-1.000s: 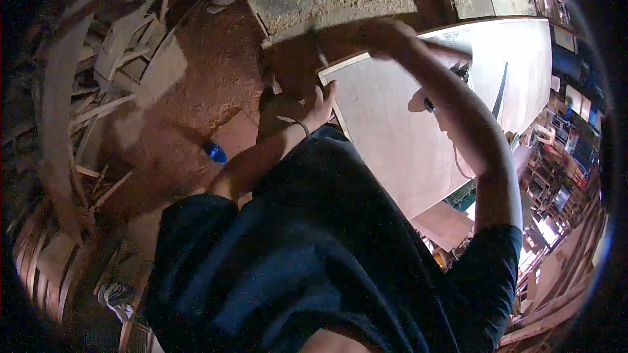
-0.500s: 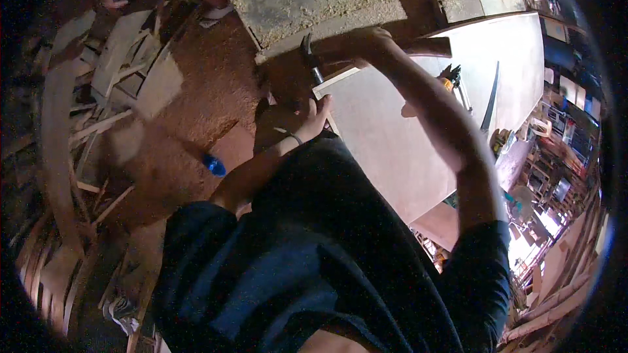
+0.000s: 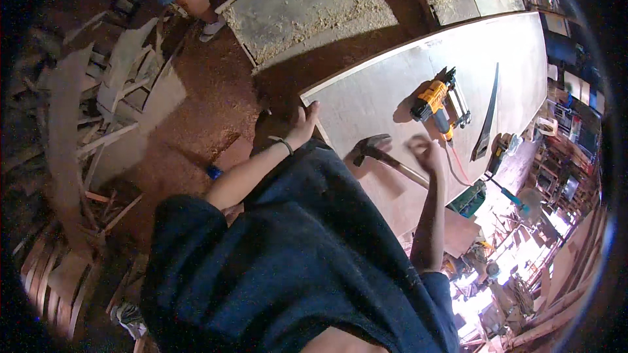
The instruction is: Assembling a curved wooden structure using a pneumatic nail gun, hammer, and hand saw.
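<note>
A pale wooden panel (image 3: 366, 101) with a framed edge lies in front of me, stretching to the right. At its near left corner, my left hand (image 3: 302, 125) holds the edge, the fingertips lapping over the rim. A claw hammer (image 3: 398, 167) lies on the panel, its dark head to the left and its light handle running under my right forearm. My right hand (image 3: 428, 151) is just above the handle, apart from it and smeared by motion, so its fingers are unclear. Beyond it is a yellow and black nail gun (image 3: 434, 101) with a red hose.
A handsaw (image 3: 487, 117) rests toward the panel's right side. Past it sits another yellow and black tool (image 3: 502, 150). Behind the panel, a board (image 3: 294, 16) is strewn with shavings. Scrap wood (image 3: 121, 101) piles up at left, near another person's leg (image 3: 194, 1).
My right hand has come back from the panel's far left corner and let go of the hammer, which now lies on the panel. My left hand has shifted slightly left.
</note>
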### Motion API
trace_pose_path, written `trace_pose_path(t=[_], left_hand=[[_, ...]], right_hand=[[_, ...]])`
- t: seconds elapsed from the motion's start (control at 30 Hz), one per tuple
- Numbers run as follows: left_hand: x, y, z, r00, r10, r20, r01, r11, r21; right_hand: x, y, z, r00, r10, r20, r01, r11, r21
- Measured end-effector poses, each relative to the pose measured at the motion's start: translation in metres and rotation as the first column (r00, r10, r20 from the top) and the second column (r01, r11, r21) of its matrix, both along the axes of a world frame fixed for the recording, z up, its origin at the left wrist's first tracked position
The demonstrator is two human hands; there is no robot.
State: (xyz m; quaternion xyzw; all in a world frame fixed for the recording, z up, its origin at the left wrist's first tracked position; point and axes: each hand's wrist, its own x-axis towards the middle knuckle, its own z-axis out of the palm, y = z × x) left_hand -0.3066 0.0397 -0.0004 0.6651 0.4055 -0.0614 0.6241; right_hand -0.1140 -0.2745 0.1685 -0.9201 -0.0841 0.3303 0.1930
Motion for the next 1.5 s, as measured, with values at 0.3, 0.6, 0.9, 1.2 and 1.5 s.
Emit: trace_pose_path(t=[0.3,0.6,0.9,1.2,1.5], left_hand=[[-0.011,-0.009,-0.048,0.998,0.054,-0.034,-0.047,0.984,0.173],[-0.007,-0.009,-0.011,0.873,-0.006,0.488,-0.11,0.972,0.209],[0.004,0.012,0.034,0.957,0.167,0.239,-0.031,0.873,-0.487],[0.007,0.018,0.042,0.996,-0.006,0.087,0.003,0.999,0.04],[0.012,0.02,0.045,0.992,-0.101,-0.077,0.092,0.989,-0.117]], right_hand=[[0.07,0.03,-0.042,0.79,0.253,0.559,0.066,0.871,-0.488],[0.043,0.056,0.016,0.989,-0.13,0.069,0.121,0.985,0.123],[-0.055,0.183,0.098,0.762,-0.371,-0.53,0.533,0.824,0.19],[-0.059,0.202,0.055,0.832,-0.092,-0.546,0.222,0.959,0.176],[-0.071,0.232,0.078,0.863,-0.149,-0.482,0.267,0.946,0.185]])
